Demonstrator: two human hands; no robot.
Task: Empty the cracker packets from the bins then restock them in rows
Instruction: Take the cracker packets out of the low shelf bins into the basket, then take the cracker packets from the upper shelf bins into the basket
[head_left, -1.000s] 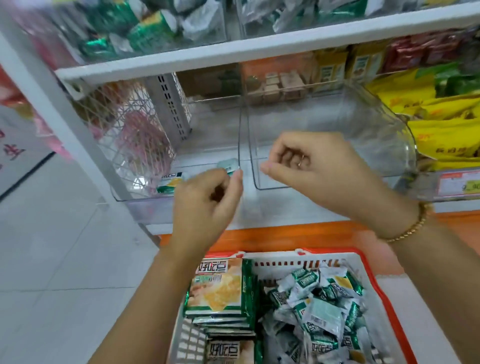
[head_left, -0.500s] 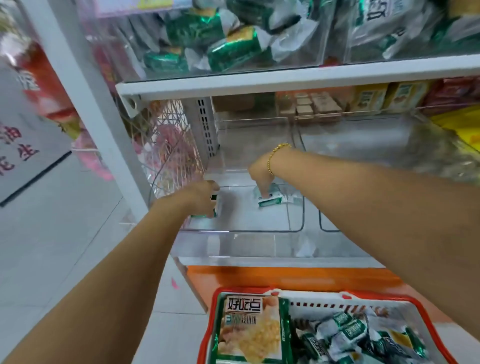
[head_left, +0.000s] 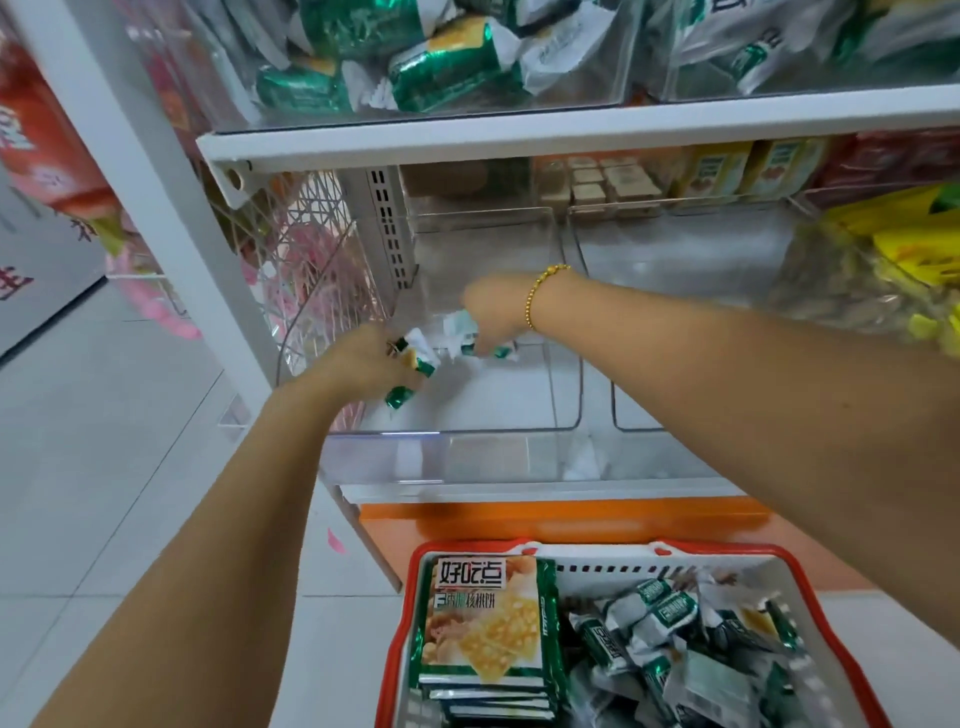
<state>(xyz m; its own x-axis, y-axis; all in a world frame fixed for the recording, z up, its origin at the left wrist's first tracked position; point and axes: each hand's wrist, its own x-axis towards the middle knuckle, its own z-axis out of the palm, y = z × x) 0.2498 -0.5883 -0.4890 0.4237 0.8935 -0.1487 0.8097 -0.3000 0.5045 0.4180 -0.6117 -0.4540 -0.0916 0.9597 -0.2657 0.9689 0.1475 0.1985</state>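
Both hands reach into the left clear bin (head_left: 467, 430) on the lower shelf. The left hand (head_left: 370, 362) grips small green-and-white cracker packets (head_left: 417, 357). Just right of it, the right hand (head_left: 494, 310), gold bracelet (head_left: 539, 292) at the wrist, grips a crumpled packet (head_left: 459, 325). Near, a red-rimmed basket (head_left: 811, 597) holds stacked cracker bags (head_left: 483, 618) on its left and loose packets (head_left: 675, 639) on its right.

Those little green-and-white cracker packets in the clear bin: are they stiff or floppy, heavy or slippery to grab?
Probably light: the left hand holds several cracker packets at once. Likely floppy at the ends, since wrapper tails stick out crumpled beside the right hand. The glossy film may be slippery, so a loose grip could drop one.
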